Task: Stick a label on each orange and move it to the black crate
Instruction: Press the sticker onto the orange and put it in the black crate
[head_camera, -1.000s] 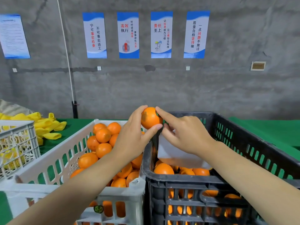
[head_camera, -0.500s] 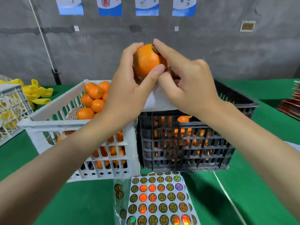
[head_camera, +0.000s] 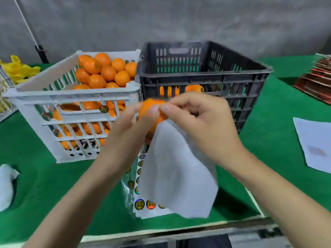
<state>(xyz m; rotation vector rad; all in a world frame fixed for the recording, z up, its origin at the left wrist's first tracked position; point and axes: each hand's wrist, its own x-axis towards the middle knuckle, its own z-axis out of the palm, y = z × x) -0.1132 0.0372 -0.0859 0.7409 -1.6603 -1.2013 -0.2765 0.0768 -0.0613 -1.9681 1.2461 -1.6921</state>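
Two hands meet mid-frame on one orange: left hand cups it steady, right hand pinches its top, likely seating a label; white sheet hangs beneath.

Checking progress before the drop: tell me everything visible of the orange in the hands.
The orange is round, bright-skinned, blurred by motion. The left hand grips its left side; the right hand pinches at its top. A white sheet hangs against its lower right. It is held in front of the black crate, not inside. No label can be made out.
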